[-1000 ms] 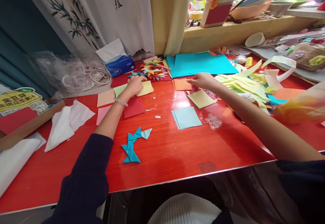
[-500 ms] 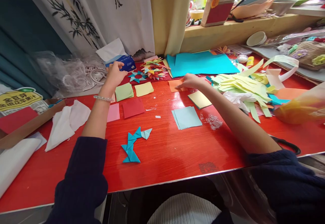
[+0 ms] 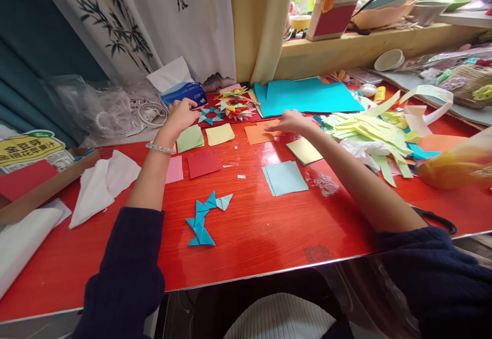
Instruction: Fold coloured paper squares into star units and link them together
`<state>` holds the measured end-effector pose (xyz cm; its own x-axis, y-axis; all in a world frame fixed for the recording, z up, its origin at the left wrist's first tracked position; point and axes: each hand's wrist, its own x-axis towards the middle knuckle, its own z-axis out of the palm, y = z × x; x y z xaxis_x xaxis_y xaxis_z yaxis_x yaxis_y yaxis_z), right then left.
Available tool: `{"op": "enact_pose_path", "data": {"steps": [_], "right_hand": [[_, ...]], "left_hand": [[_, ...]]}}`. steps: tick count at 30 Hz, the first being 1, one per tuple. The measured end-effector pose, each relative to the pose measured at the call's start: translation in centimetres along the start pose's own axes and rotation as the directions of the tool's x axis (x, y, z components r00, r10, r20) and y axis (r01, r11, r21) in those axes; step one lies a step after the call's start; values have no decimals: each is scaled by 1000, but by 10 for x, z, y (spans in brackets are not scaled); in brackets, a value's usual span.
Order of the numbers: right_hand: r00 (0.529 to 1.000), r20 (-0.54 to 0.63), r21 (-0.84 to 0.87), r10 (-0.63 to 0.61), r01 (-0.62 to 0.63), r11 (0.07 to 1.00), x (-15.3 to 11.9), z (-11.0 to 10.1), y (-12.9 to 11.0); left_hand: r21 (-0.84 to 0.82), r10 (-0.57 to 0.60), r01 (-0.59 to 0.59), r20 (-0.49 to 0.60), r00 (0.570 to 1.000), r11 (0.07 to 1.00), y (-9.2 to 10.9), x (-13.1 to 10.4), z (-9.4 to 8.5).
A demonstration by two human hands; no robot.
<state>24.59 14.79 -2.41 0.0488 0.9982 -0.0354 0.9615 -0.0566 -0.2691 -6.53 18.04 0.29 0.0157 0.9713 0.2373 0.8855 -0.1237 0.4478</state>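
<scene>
My left hand (image 3: pixel 182 117) hovers by the far edge of the green paper squares (image 3: pixel 190 139), fingers apart and reaching right, nothing seen in them. The fingers of my right hand (image 3: pixel 291 122) rest stretched out on orange paper squares (image 3: pixel 257 134). Beside the green pile lie yellow squares (image 3: pixel 220 134), with red squares (image 3: pixel 204 163) and pink squares (image 3: pixel 175 169) nearer me. Light blue squares (image 3: pixel 287 177) and pale yellow squares (image 3: pixel 303 150) lie below my right forearm. A curved chain of folded blue paper pieces (image 3: pixel 202 221) sits in front, its end piece paler.
Behind the squares are a folded paper ring (image 3: pixel 210 115), a heap of colourful folded pieces (image 3: pixel 236 104), a tissue pack (image 3: pixel 184 93) and large blue sheets (image 3: pixel 307 97). Paper strips (image 3: pixel 365 134) pile up at right; scissors (image 3: pixel 436 219) lie near the edge. White tissues (image 3: pixel 103 180) are at left.
The orange squares have shifted left and more of them shows beside my right hand. My left hand has moved slightly right and down, closer to the green squares.
</scene>
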Motion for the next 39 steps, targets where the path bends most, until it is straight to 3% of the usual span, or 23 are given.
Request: {"op": "enact_pose_path", "data": {"steps": [3, 6, 11, 13, 14, 16, 19, 21, 22, 25, 28, 33, 39], "right_hand": [[1000, 13, 51, -10, 10, 999, -2, 1, -2], [1000, 28, 152, -1, -3, 988, -3, 3, -3], [1000, 25, 278, -10, 2, 961, -1, 5, 3], [999, -1, 374, -37, 34, 927, 1, 7, 4], [999, -14, 425, -52, 53, 904, 2, 8, 4], [995, -35, 569, -89, 93, 817, 3, 9, 1], [982, -70, 805, -178, 161, 571, 1, 5, -6], [968, -115, 878, -224, 205, 432, -4, 1, -13], [962, -129, 887, -240, 220, 407, -8, -1, -17], [940, -113, 885, -323, 243, 398, -19, -5, -28], [906, -123, 880, -405, 288, 378, -25, -4, -35], [876, -164, 908, -453, 314, 279, -21, 2, -30], [908, -1, 871, -418, 207, 446, -28, 5, -23]], "left_hand": [[-5, -46, 47, 31, 998, 999, 20, -7, 7], [70, 74, -85, 144, 987, 994, 48, -19, 25], [136, 353, -419, 347, 869, 898, 85, -47, 57], [133, 405, -485, 386, 829, 865, 90, -55, 62], [126, 408, -485, 386, 827, 865, 90, -57, 64], [84, 370, -417, 329, 869, 905, 89, -56, 64], [-186, 213, -177, 196, 957, 966, 87, -50, 58], [-427, 136, -24, 234, 963, 904, 85, -45, 52], [-515, 134, 24, 268, 954, 857, 85, -44, 49], [-665, 189, 46, 277, 942, 745, 86, -43, 42], [-720, 206, 32, 241, 948, 694, 87, -44, 40], [-612, 243, -78, 193, 951, 787, 79, -39, 49], [-429, 337, -214, 235, 912, 878, 75, -42, 62]]}}
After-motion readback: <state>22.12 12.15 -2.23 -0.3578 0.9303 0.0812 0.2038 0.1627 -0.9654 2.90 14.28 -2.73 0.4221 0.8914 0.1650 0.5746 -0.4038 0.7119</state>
